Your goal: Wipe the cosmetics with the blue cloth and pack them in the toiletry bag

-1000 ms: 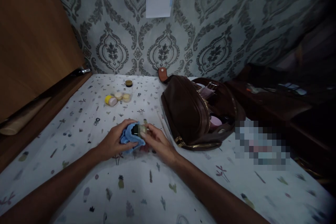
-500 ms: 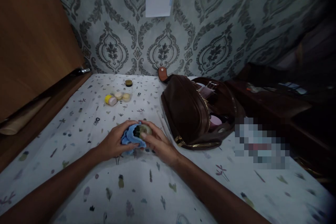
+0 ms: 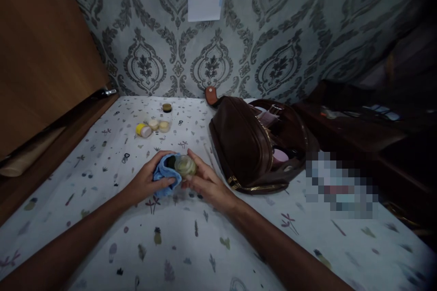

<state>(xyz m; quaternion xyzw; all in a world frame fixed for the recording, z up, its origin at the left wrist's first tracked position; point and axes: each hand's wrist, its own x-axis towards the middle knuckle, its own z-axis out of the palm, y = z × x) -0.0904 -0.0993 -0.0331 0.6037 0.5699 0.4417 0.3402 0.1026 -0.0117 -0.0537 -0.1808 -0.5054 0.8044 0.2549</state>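
My left hand [image 3: 145,182] is closed on a crumpled blue cloth [image 3: 164,174], pressed against a small round jar [image 3: 185,166]. My right hand [image 3: 205,183] grips that jar from the right, its pale rounded side turned up toward me. Both hands hover just above a white patterned sheet [image 3: 177,241], a little left of an open brown leather bag [image 3: 254,145].
Several small jars [image 3: 153,126] and a dark-lidded one [image 3: 167,107] sit farther back on the sheet. The bag holds pink items. A wooden headboard [image 3: 44,59] rises at left, patterned wallpaper behind, dark furniture [image 3: 358,122] at right.
The jar has turned in my right hand, its pale side now facing up instead of its dark end. The cloth shifted slightly left with my left hand.
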